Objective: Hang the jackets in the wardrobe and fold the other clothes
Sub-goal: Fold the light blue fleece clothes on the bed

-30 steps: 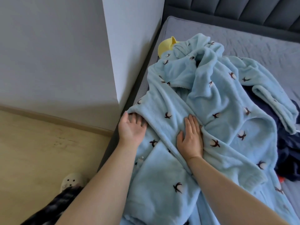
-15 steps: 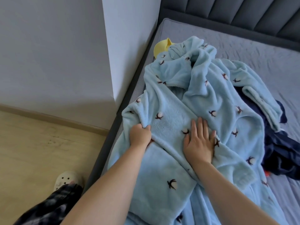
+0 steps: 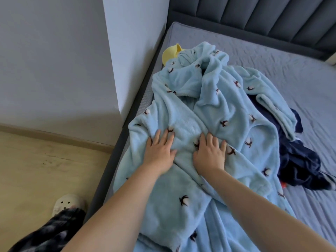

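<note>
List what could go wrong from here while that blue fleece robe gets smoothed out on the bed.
1. The blue fleece robe hangs over the bed edge near the floor; it may slide off.
2. Both the left hand and right hand lie flat without a grip, so bunched folds may stay.
3. The dark navy garment underneath could get folded in.

Soft, even daylight, cool bluish cast; faint shadow at centre left; wide-angle bending at frame edges; slightly soft, no glare.
</note>
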`<action>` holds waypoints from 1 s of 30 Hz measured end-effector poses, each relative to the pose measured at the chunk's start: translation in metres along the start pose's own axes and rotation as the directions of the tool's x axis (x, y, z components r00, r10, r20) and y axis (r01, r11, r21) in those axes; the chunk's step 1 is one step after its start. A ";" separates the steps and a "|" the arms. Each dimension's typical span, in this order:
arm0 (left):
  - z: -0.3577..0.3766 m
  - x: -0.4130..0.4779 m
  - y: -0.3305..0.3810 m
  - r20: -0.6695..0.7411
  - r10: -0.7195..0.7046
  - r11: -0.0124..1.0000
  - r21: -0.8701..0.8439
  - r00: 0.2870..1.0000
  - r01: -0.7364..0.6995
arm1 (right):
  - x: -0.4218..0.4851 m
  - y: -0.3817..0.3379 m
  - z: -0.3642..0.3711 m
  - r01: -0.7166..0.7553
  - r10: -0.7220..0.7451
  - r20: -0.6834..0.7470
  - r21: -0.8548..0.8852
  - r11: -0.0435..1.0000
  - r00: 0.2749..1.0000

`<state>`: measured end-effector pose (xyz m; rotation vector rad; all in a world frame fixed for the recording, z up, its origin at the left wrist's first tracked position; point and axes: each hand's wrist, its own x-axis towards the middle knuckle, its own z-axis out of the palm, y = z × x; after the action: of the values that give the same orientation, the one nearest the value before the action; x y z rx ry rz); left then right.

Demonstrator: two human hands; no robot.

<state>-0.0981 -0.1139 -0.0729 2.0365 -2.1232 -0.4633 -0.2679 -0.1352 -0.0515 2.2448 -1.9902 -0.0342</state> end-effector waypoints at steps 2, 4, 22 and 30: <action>0.004 0.003 0.000 -0.009 -0.010 0.999 -0.039 1.000 0.010 | 0.019 -0.008 -0.020 -0.007 0.013 -0.101 0.067 0.998 0.995; 0.005 0.005 0.002 -0.042 -0.022 0.996 -0.082 0.999 0.019 | 0.045 -0.016 -0.043 0.040 -0.019 -0.213 0.096 0.995 0.977; 0.008 0.012 -0.002 0.066 -0.021 0.995 -0.099 0.998 0.027 | 0.198 -0.007 -0.133 -0.150 0.196 -0.135 0.291 0.945 0.971; 0.002 0.012 0.000 0.070 -0.025 0.994 -0.100 0.997 0.032 | 0.208 0.018 -0.133 -0.380 0.407 -0.339 0.146 0.913 0.848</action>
<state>-0.0992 -0.1255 -0.0760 2.0248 -2.0657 -0.6410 -0.2456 -0.3307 0.0986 1.6705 -2.2108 0.4717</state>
